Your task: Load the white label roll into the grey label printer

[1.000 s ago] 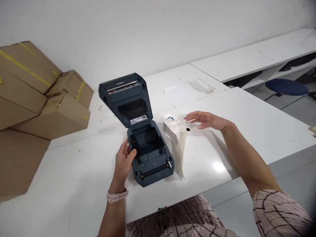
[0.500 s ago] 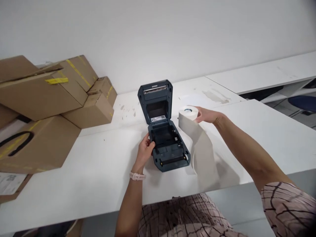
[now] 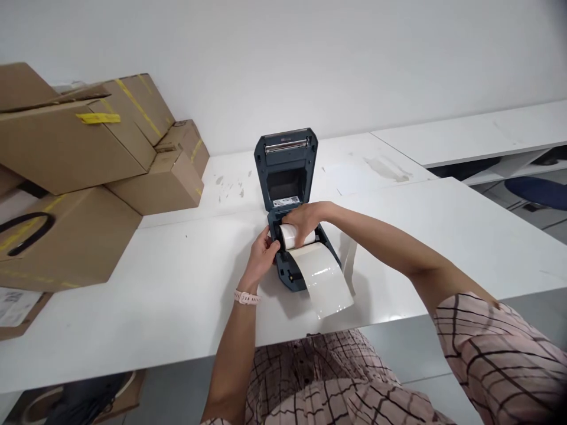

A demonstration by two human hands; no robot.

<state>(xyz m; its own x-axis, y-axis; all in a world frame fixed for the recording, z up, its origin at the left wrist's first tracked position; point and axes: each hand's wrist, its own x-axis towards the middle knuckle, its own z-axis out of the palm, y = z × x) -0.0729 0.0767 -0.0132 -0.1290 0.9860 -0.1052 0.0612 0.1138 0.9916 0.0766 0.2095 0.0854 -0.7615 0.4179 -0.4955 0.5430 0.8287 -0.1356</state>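
Observation:
A dark label printer stands on the white table with its lid raised. My left hand grips the printer's left edge, thumb over the rim. Inside the printer's open bay sits a white label roll, and my right hand is closed over the top of it. The loose strip of labels runs from the roll toward me, over the printer's front and down to the table. Part of the roll and the bay is hidden under my right hand.
Cardboard boxes with yellow tape are piled on the left of the white table. Behind the table rises a white wall. A blue seat stands at the far right, beside a lower shelf.
My right hand has carried the label roll leftward from beside the printer into its bay. The label strip now lies over the printer's front. My left hand keeps its hold on the printer.

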